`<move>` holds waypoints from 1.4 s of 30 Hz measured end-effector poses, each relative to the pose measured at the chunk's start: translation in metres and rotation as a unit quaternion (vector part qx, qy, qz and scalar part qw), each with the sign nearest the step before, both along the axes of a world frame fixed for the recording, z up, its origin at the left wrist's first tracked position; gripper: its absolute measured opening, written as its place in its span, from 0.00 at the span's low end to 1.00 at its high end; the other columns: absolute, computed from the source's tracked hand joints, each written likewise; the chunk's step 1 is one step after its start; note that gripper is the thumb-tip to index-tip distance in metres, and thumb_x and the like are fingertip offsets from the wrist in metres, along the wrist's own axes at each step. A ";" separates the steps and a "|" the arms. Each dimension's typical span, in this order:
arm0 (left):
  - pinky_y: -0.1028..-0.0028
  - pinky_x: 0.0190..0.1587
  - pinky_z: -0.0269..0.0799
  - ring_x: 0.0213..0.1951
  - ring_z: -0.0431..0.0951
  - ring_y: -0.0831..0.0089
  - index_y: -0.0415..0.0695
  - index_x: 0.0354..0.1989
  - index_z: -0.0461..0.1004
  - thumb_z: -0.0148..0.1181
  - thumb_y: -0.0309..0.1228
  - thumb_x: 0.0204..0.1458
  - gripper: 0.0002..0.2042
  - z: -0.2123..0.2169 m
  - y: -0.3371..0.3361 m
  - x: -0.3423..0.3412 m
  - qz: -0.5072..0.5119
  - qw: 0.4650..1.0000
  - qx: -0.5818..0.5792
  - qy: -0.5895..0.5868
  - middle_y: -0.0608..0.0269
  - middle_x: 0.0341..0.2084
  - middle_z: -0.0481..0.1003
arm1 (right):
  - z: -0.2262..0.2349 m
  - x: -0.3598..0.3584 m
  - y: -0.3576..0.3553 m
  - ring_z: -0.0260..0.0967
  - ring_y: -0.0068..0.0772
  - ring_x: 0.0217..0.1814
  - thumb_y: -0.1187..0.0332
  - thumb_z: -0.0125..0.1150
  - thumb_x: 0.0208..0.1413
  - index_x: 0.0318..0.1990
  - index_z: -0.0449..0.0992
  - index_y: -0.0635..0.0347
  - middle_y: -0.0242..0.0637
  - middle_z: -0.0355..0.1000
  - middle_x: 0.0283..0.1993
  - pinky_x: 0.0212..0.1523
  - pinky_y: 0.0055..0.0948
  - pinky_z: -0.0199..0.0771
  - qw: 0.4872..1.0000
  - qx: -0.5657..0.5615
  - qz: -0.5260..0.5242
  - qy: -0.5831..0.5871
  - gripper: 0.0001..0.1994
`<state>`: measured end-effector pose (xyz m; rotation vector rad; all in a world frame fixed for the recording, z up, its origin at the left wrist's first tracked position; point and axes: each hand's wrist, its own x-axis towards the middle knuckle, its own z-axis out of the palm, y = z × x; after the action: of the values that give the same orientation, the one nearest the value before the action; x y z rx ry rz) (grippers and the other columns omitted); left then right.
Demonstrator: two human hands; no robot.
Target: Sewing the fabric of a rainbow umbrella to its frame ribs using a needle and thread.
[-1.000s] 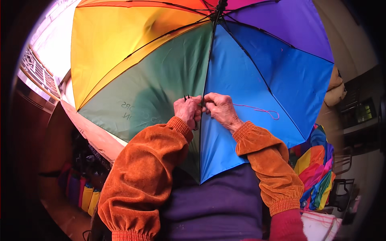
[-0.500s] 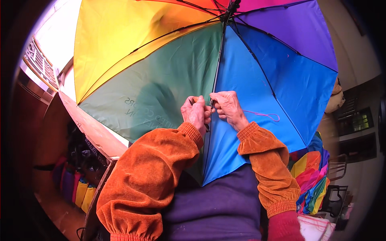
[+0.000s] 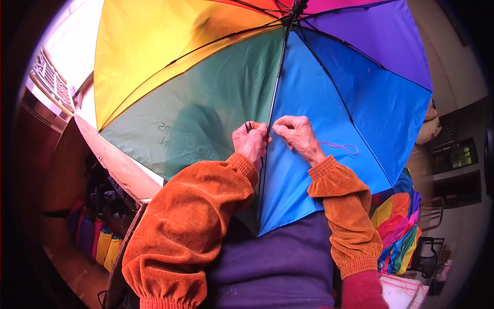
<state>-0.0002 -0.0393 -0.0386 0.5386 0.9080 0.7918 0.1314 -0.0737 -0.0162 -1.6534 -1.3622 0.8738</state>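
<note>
An open umbrella spreads before me, its inside facing me, with yellow, green, blue and purple panels (image 3: 329, 103). A thin dark rib (image 3: 278, 82) runs down the seam between green and blue. My left hand (image 3: 250, 142) is closed at this rib, thumb and forefinger pinched on it; a small dark piece shows between its fingers. Just right of the rib, my right hand (image 3: 299, 138) is closed in a pinch, apart from the left; what it holds is too small to make out. A pinkish-purple thread (image 3: 342, 148) lies looped on the blue panel beside the right wrist.
Folded multicoloured umbrellas (image 3: 401, 221) are heaped at the right, by a dark metal frame (image 3: 429, 257). At the left, a cardboard edge (image 3: 116, 159) stands near several rolled umbrellas (image 3: 105, 247). The umbrella's hub (image 3: 296, 13) is at the top.
My right hand has drawn a little to the right, away from the rib and the left hand. The left hand stays at the rib; the canopy's lower tip has shifted slightly.
</note>
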 end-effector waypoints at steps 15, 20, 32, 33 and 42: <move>0.83 0.13 0.48 0.13 0.56 0.84 0.39 0.25 0.66 0.53 0.26 0.49 0.05 -0.004 0.007 -0.003 -0.049 0.999 -0.018 -0.007 0.60 0.17 0.68 | 0.027 0.063 -0.031 0.60 0.26 0.22 0.73 0.57 0.44 0.30 0.70 0.59 0.36 0.69 0.30 0.23 0.26 0.63 0.974 0.201 -0.104 0.001 0.04; 0.82 0.13 0.47 0.13 0.56 0.83 0.38 0.25 0.67 0.54 0.25 0.47 0.04 -0.004 0.008 -0.005 -0.086 0.996 0.008 -0.014 0.59 0.17 0.68 | 0.053 0.073 -0.041 0.54 0.20 0.17 0.78 0.54 0.47 0.31 0.69 0.59 0.30 0.63 0.20 0.25 0.26 0.62 0.815 0.162 -0.118 0.544 0.04; 0.82 0.13 0.49 0.14 0.57 0.83 0.36 0.28 0.66 0.51 0.25 0.48 0.05 0.002 0.010 -0.008 -0.071 0.996 -0.044 0.019 0.54 0.20 0.69 | 0.115 0.101 -0.087 0.64 0.24 0.20 0.78 0.53 0.47 0.35 0.71 0.68 0.36 0.66 0.29 0.34 0.34 0.76 0.927 0.212 -0.273 0.143 0.06; 0.82 0.13 0.49 0.14 0.57 0.82 0.35 0.29 0.66 0.51 0.25 0.48 0.05 0.005 0.010 -0.008 -0.064 0.996 -0.047 0.027 0.54 0.20 0.69 | 0.105 0.076 -0.071 0.68 0.24 0.21 0.75 0.53 0.46 0.31 0.72 0.68 0.36 0.68 0.26 0.26 0.26 0.74 0.962 0.147 -0.213 0.086 0.06; 0.83 0.13 0.49 0.12 0.55 0.83 0.34 0.33 0.65 0.48 0.28 0.51 0.08 0.002 0.012 -0.005 -0.053 0.997 -0.046 0.039 0.53 0.21 0.69 | -0.007 -0.009 -0.016 0.67 0.52 0.23 0.76 0.49 0.39 0.20 0.69 0.65 0.50 0.68 0.21 0.25 0.42 0.67 0.915 0.075 0.011 -0.397 0.03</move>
<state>-0.0048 -0.0275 -0.0370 0.5352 0.9746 0.6348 0.1227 -0.0902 -0.0235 -1.9566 -1.9172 0.0565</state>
